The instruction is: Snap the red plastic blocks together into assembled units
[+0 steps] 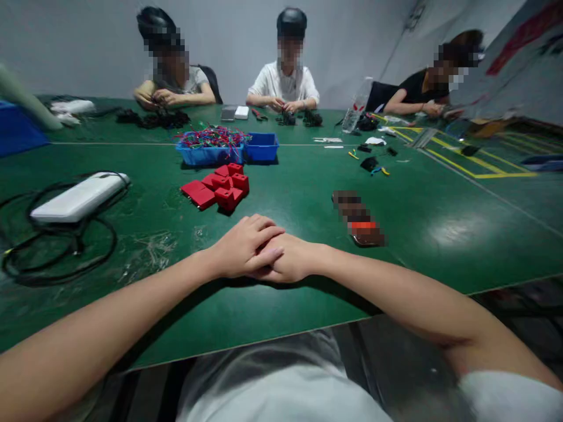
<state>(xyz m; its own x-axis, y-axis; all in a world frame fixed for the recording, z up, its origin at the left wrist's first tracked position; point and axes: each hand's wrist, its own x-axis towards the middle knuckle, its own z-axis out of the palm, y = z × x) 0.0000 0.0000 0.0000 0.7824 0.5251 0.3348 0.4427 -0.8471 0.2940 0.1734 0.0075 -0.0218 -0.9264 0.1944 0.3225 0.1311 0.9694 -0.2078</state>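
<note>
My left hand (246, 246) rests over my right hand (297, 258) at the near part of the green table (281, 328). The left fingers are wrapped across the back of the right hand, and its thumb lies over the right hand as well. Most of the right fingers are hidden under the left hand, so their grip cannot be made out. No object shows between the hands. Just beyond them lies a group of red block-shaped parts (229, 199) with small holes. A phone (367, 234) with a blurred screen lies to the right.
A blue bin (211, 155) of coloured wires and a smaller blue bin (263, 149) stand behind the red parts. A white device (81, 196) with coiled black cable (109, 246) lies left, near clear plastic film (152, 252). Three people work across the table.
</note>
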